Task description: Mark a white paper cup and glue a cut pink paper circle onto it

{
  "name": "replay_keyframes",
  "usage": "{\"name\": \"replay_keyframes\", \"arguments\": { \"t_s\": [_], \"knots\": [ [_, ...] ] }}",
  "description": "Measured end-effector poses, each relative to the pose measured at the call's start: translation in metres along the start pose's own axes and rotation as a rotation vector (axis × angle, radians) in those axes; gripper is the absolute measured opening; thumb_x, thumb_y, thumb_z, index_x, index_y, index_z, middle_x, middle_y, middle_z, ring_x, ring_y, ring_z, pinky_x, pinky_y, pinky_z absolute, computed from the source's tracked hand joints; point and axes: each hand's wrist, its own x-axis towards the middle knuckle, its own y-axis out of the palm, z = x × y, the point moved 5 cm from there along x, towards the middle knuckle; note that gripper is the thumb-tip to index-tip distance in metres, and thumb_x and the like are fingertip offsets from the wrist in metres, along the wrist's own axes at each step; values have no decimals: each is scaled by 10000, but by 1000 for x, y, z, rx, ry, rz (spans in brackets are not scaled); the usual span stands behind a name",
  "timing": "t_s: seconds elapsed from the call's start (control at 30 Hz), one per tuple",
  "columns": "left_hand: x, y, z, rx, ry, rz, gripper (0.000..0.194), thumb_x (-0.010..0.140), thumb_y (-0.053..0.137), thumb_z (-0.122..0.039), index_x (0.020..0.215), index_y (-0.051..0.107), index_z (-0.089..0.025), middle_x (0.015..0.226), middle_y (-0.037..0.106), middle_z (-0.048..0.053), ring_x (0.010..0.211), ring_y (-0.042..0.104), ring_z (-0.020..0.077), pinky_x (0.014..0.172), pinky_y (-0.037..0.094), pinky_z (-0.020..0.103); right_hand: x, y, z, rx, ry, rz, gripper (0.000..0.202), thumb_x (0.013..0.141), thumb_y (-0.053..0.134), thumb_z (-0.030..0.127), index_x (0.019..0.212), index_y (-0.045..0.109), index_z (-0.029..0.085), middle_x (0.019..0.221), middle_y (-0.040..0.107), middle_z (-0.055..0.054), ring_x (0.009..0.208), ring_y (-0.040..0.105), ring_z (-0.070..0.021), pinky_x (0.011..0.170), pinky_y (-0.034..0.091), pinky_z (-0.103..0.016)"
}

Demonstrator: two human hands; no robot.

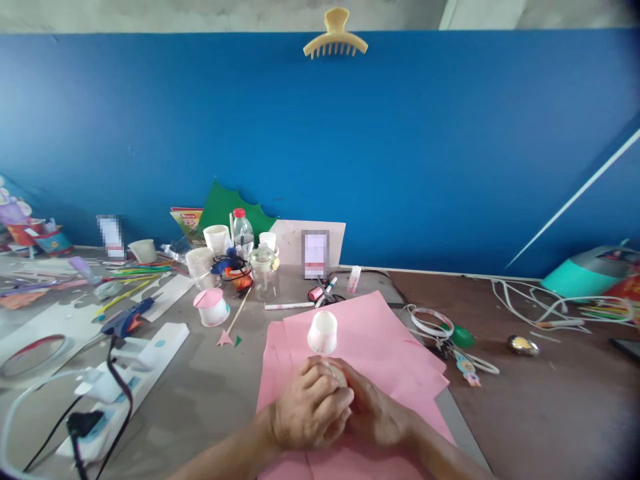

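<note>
My left hand [313, 408] and my right hand [376, 408] are pressed together above the pink paper sheets [380, 333]. Between them shows the edge of a pale, rounded object [338, 375]; the fingers hide most of it, so its kind cannot be made out. Both hands are closed around it, the left one nearer the camera with its fingers curled over. Just beyond the fingertips a white paper cup [323, 333] stands on the pink paper. Farther left is another white cup with a pink paper top [211, 308], beside a wooden stick with a pink triangle [225, 339].
A white power strip [135, 383] with plugs and a blue glue gun [127, 319] lie on the left. Behind are a glass jar [265, 275], a plastic bottle [243, 233] and a phone [315, 255]. A tape roll [433, 323] and cables lie right. A blue partition [320, 147] closes the back.
</note>
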Motion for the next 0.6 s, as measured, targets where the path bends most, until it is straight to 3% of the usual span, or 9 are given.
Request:
{"name": "replay_keyframes", "arguments": {
  "t_s": [0.07,0.2,0.27,0.37,0.47,0.53,0.6],
  "knots": [
    [0,-1,1,3,-12,-9,261,796,471,-106,1050,532,-113,772,621,71,722,558,183,735,505,389,-4,-7,-3,114,35,30,732,701,689,183,1329,422,446,1286,607,-19,1205,576,-270,1037,461,-459],
    [-3,1,2,-38,-14,15,293,786,489,-121,1077,512,-153,770,610,72,745,574,209,693,506,390,-6,-42,-13,146,215,-179,248,863,576,302,1106,600,257,1068,675,-81,1030,645,-261,936,515,-454],
    [-4,2,3,-55,-19,17,280,797,482,-133,1075,502,-149,767,601,78,749,573,217,677,499,393,3,-63,-11,73,232,-295,207,888,543,359,1002,629,209,954,691,-87,919,664,-240,850,541,-400],
    [-5,1,3,-56,-29,-7,235,824,463,-157,1054,496,-120,771,589,82,754,560,214,691,481,391,37,-87,-1,-113,219,-357,217,862,561,365,956,654,192,936,718,-86,906,669,-241,842,531,-376],
    [-4,0,2,-47,-30,-19,207,870,432,-214,1044,498,-123,773,574,78,746,537,207,696,460,376,96,-87,0,-278,228,-212,197,876,526,294,937,691,204,971,738,-58,933,673,-228,847,520,-347],
    [-4,0,1,-47,-36,-19,213,901,404,-254,1042,498,-125,773,566,78,746,530,206,699,447,369,138,-73,-11,-418,251,-8,179,868,543,231,905,718,212,923,749,-40,877,686,-217,807,522,-325],
    [-4,0,2,-62,-46,-27,253,931,364,-306,1042,498,-121,777,566,83,761,534,209,709,439,367,173,-59,-25,-446,235,49,73,792,669,191,828,731,183,853,745,-53,824,688,-237,759,528,-326]
  ]
}}
